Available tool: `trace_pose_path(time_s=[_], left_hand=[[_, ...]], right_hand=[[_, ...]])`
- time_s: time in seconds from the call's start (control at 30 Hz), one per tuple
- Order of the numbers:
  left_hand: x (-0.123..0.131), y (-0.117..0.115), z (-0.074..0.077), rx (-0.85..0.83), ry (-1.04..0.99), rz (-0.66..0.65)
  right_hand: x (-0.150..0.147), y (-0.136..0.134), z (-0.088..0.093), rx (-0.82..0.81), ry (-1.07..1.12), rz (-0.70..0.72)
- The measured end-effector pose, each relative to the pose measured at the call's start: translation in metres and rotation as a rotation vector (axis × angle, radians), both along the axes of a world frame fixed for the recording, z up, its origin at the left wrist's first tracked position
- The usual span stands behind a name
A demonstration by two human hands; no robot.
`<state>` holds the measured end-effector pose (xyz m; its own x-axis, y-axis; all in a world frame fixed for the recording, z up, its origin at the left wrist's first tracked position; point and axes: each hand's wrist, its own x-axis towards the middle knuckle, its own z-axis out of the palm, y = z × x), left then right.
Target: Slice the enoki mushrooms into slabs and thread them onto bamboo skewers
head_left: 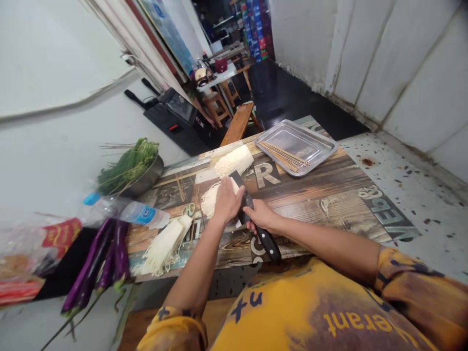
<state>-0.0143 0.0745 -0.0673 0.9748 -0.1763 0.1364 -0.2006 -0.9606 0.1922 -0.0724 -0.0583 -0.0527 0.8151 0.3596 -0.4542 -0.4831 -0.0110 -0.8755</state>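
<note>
My left hand [227, 201] lies over a bunch of white enoki mushrooms [209, 199] and holds it against the table, thumb toward the knife. The palm hides part of the bunch. My right hand [261, 215] is wrapped round the black handle of a kitchen knife [268, 243]. Its dark blade runs away from me, close beside the left thumb, and is partly covered. Just beyond the hands is another white enoki bunch [234, 161]. Flattened enoki pieces [168, 243] are spread at the table's near left.
A metal tray [321, 148] with wooden skewers [285, 156] stands at the far right of the patterned table [329, 209]. On the left are a bowl [144, 180] of leafy greens [126, 168], a water bottle [144, 214], green-handled scissors [188, 209] and purple eggplants [91, 265].
</note>
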Motion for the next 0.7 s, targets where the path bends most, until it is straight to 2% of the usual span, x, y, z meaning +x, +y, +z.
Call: trace_pose_path(time_s=[0.1,0.23,0.37,0.43,0.5,0.57,0.7], left_hand=[[-0.011,-0.016,0.020,0.025,0.011,0.020],[-0.020,-0.032,0.067,-0.027,-0.106,0.032],[-0.028,-0.023,0.121,-0.057,-0.321,0.035],[-0.035,-0.008,0.138,-0.025,-0.379,0.080],[-0.044,0.016,0.142,0.020,-0.387,0.154],[-0.054,0.047,0.130,0.061,-0.360,0.226],[-0.073,0.121,0.079,0.111,-0.245,0.336]], right_hand=[[-0.012,-0.012,0.015,-0.011,-0.045,-0.016],[-0.021,-0.031,0.051,-0.034,-0.191,-0.028],[-0.021,-0.028,0.092,-0.015,-0.361,0.039],[-0.021,-0.014,0.104,0.019,-0.400,0.088],[-0.021,0.008,0.107,0.061,-0.377,0.145],[-0.022,0.036,0.098,0.098,-0.301,0.225],[-0.024,0.100,0.062,0.132,-0.174,0.377]])
